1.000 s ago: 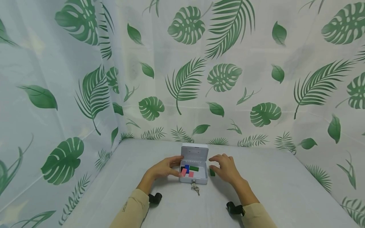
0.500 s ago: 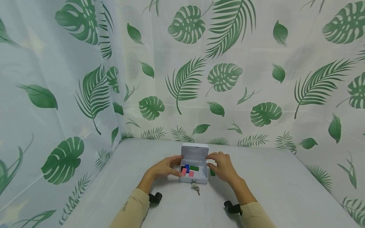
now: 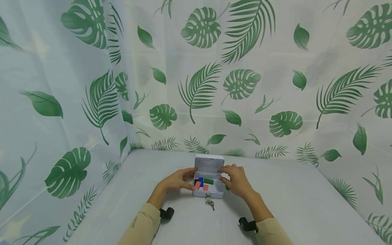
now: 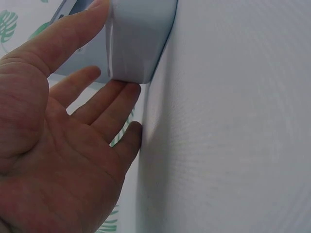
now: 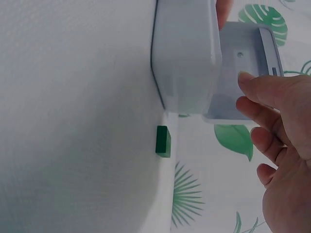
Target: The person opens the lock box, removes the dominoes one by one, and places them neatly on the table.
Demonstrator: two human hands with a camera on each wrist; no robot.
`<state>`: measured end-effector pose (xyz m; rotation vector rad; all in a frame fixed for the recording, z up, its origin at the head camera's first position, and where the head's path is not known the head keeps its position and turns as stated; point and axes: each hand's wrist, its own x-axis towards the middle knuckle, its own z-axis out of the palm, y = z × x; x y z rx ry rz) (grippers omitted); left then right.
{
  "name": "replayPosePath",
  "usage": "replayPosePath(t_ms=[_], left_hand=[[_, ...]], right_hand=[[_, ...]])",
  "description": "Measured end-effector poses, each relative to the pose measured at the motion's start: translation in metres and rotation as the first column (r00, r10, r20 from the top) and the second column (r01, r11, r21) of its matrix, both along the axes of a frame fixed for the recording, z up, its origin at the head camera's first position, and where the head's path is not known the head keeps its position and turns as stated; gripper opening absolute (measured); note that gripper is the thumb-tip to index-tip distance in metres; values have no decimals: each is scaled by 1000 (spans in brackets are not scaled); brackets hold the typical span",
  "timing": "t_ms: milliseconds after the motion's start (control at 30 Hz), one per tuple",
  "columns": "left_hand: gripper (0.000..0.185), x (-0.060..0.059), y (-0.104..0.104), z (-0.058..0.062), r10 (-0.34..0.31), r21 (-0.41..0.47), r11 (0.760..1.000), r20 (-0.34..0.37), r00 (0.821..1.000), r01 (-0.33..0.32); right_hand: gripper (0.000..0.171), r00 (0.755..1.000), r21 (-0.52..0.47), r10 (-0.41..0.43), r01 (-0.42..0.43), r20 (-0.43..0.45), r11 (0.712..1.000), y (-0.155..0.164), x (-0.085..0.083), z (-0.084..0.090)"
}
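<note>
Right hand (image 3: 236, 178): has moved inward from beside the box (image 3: 216, 195) to the raised lid (image 3: 203, 164); fingers bent and parted, nothing visibly held, contact unclear.
Left hand (image 3: 174, 181): still grips the box's left end.
Box: open on the worktop (image 3: 183, 224); inside lie a blue block (image 3: 200, 180), long green block (image 3: 209, 181), two pink blocks (image 3: 205, 187).
Loose green block (image 5: 163, 141): outside, right of the box.

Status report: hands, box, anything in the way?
Left hand grips box, left side. Right hand near raised lid, empty. Box open, blocks inside. Green block outside, right of box.
</note>
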<state>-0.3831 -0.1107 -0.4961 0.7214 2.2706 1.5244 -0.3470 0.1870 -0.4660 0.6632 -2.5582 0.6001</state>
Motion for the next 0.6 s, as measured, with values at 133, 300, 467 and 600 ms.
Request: replayPosePath(t_ms=[133, 300, 467, 600], left_hand=[[90, 0, 0, 0, 2, 3, 1000, 0, 1000, -2], [89, 1, 1, 1, 3, 2, 1000, -1, 1000, -3], [89, 2, 0, 2, 6, -6, 1000, -1, 1000, -6], [89, 2, 0, 2, 10, -8, 1000, 2, 1000, -10]], right_hand=[[26, 1000, 2, 5, -5, 3, 1000, -2, -1, -1], [26, 1000, 0, 16, -16, 8, 1000, -3, -2, -2], [26, 1000, -6, 14, -14, 23, 1000, -6, -3, -4], [26, 999, -13, 10, -10, 41, 1000, -8, -2, -3]])
